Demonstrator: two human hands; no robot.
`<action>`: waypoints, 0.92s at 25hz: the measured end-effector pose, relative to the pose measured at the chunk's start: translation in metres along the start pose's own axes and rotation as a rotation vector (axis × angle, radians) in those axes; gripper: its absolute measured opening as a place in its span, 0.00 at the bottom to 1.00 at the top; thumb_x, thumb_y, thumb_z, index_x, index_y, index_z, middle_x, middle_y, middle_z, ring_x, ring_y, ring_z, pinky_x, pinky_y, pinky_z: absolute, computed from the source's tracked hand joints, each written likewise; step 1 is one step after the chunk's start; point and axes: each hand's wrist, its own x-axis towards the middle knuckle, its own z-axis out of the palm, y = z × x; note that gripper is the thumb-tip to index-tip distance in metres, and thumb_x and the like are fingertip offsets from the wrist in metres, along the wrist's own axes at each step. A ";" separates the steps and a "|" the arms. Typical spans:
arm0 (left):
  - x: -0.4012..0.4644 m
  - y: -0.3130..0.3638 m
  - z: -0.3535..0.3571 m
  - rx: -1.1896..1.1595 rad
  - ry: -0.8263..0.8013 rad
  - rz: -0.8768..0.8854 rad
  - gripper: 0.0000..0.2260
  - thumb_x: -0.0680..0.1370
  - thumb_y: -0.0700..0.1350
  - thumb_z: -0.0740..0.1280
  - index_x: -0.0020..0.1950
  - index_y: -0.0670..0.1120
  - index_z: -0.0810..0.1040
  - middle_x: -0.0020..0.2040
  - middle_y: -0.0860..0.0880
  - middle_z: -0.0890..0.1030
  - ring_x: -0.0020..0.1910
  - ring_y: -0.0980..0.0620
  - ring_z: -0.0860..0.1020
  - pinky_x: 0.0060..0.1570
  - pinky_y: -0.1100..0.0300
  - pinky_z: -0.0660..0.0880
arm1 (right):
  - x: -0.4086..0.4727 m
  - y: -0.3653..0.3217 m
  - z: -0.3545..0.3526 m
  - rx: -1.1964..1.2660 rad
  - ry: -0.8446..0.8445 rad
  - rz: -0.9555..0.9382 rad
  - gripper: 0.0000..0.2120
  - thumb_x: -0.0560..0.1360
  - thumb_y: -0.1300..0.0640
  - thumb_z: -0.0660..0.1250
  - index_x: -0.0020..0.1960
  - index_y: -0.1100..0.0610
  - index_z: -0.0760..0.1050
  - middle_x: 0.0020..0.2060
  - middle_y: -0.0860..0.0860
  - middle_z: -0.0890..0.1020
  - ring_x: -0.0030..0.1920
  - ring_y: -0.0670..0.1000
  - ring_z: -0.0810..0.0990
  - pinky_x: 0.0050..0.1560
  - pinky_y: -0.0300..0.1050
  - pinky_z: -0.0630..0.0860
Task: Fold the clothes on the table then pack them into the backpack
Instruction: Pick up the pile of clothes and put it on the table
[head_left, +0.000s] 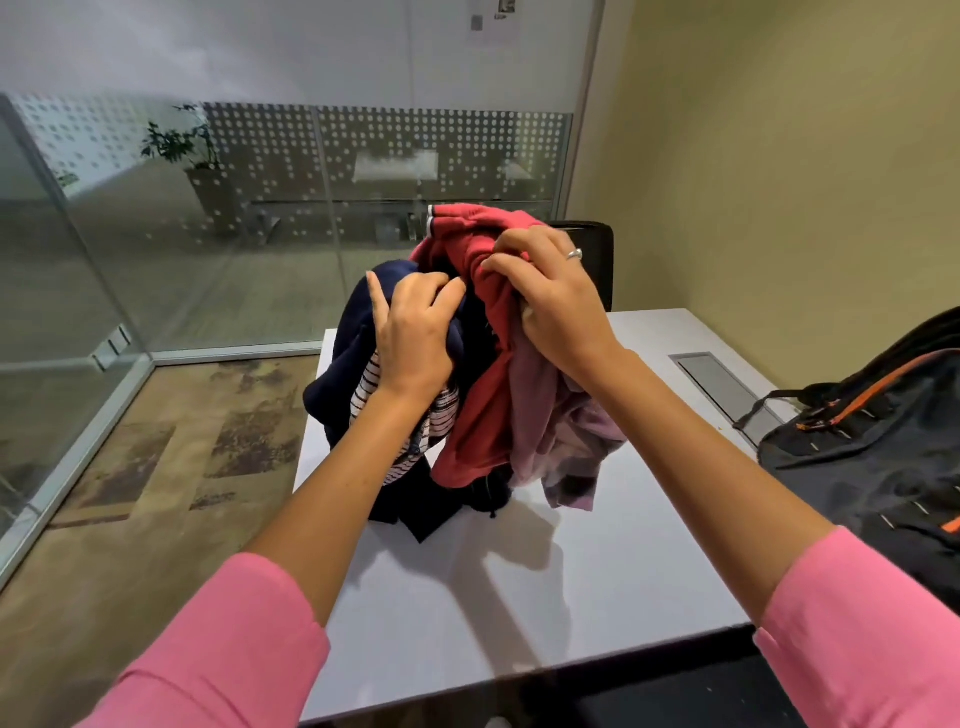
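Two hands lift a crumpled bundle of soft clothes above a smooth, pale grey rectangular table, whose long axis runs from 6 toward 12 o'clock. At 3 o'clock on the table lies a slumped black backpack of woven fabric with orange zip trim, touching the right edge of view. The bundle hangs roughly upright at the centre, its lower folds brushing the tabletop: a navy garment with a striped white-and-navy panel at 9 o'clock, a red garment in the middle, and a thin lilac piece drooping at 4 o'clock. The left hand clutches the navy cloth with curled fingers. The right hand, wearing a silver ring, pinches a gathered fold of red cloth.
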 end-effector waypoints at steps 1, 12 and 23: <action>-0.002 -0.003 0.007 0.007 -0.017 0.004 0.19 0.69 0.33 0.65 0.58 0.45 0.79 0.53 0.48 0.78 0.56 0.45 0.75 0.70 0.35 0.45 | -0.006 0.004 0.007 0.003 -0.011 -0.002 0.14 0.71 0.73 0.62 0.52 0.65 0.80 0.52 0.60 0.80 0.55 0.59 0.73 0.58 0.49 0.71; 0.042 -0.015 0.124 0.009 -0.068 0.051 0.16 0.70 0.38 0.66 0.56 0.45 0.80 0.52 0.47 0.80 0.52 0.45 0.76 0.64 0.46 0.64 | -0.033 0.104 0.085 0.009 -0.058 0.040 0.13 0.76 0.67 0.59 0.53 0.66 0.80 0.52 0.61 0.81 0.56 0.58 0.71 0.59 0.50 0.71; -0.099 -0.054 0.225 0.200 -0.802 0.083 0.33 0.52 0.43 0.80 0.57 0.48 0.80 0.57 0.43 0.80 0.59 0.40 0.78 0.59 0.41 0.73 | -0.200 0.134 0.171 0.180 -0.678 -0.002 0.18 0.75 0.57 0.56 0.61 0.56 0.77 0.57 0.58 0.78 0.56 0.58 0.73 0.49 0.48 0.78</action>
